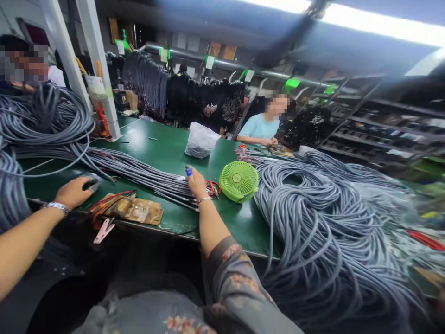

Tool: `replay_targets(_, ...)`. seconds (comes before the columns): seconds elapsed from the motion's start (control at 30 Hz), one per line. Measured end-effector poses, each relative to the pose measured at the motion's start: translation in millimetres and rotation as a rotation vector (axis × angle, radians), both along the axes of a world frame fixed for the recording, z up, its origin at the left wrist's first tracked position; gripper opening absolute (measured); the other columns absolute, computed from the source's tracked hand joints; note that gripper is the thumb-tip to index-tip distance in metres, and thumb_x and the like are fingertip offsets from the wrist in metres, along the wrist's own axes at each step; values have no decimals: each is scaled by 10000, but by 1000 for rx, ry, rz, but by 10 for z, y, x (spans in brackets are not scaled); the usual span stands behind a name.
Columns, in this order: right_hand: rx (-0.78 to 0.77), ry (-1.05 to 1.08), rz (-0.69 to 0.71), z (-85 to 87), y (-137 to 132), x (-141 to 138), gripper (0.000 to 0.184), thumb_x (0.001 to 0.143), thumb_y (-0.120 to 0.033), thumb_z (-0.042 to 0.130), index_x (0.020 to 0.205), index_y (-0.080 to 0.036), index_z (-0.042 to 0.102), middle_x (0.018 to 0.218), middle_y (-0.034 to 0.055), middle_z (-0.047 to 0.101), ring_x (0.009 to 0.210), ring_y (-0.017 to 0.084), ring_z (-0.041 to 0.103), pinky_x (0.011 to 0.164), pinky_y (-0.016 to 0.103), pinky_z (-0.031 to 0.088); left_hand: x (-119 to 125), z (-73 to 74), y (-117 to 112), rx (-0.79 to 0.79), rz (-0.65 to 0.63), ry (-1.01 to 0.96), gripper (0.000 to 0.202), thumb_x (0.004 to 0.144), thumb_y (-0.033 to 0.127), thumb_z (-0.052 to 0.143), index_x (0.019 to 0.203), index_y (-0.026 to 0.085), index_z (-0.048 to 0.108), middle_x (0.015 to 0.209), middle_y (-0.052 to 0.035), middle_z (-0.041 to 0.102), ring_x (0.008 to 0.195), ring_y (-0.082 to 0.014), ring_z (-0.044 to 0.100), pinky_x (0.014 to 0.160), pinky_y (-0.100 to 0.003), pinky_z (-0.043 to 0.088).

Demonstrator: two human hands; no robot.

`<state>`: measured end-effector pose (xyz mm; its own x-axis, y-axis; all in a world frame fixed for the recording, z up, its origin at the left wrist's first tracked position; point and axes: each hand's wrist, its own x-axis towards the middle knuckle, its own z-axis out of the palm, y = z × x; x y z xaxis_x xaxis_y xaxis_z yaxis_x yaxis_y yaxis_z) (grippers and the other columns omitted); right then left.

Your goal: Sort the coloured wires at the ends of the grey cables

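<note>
My left hand point(77, 192) rests low over the table's near edge at the left. Its fingers reach forward, apart from the thumb, with dark coverings at the tips; I make out nothing held. My right hand point(197, 183) is over the right end of a long bundle of grey cables point(149, 174). Blue wrapping covers its thumb tip, and the other fingers are curled and mostly hidden, so what they hold cannot be seen. Just right of that hand lie red-handled scissors point(213, 188), partly covered by it.
A green fan point(238, 182) stands right of my right hand. Stained cardboard point(139, 211) and a pink clip point(103, 230) lie at the near edge. Coiled cables point(313, 222) heap at right, more coils point(45, 116) at left. A white bag point(200, 140) and a co-worker point(259, 127) are beyond.
</note>
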<state>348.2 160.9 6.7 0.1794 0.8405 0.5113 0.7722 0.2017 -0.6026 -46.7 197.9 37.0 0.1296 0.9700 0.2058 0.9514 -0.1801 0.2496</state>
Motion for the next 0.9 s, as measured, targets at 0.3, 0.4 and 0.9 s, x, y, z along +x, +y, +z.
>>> replay_targets(0.3, 241, 220, -98, 67, -11, 36, 259, 993, -293, 570, 1167, -190, 732, 1158, 115, 808, 1090, 248, 748, 1018, 371, 549, 1112, 199, 68, -128, -792, 108, 523, 851, 443, 577, 1280, 188, 733, 1424, -124, 738, 1323, -308, 664, 1169, -421, 471)
replay_targets(0.4, 273, 313, -163, 73, -38, 114, 282, 1009, -296, 519, 1171, -197, 727, 1124, 94, 809, 1060, 231, 747, 1001, 361, 551, 1535, 197, -61, -144, -959, 263, 488, 828, 312, 641, 1302, 226, 721, 1394, -105, 750, 1307, -285, 679, 1136, -381, 492)
replay_targets(0.9, 131, 569, -339, 113, 0, 324, 348, 1038, -316, 411, 1143, -187, 717, 991, 64, 805, 937, 214, 740, 909, 337, 549, 1745, 178, -159, -137, -864, 418, 587, 771, 310, 680, 1347, 204, 676, 1411, -161, 698, 1336, -352, 634, 1159, -431, 451)
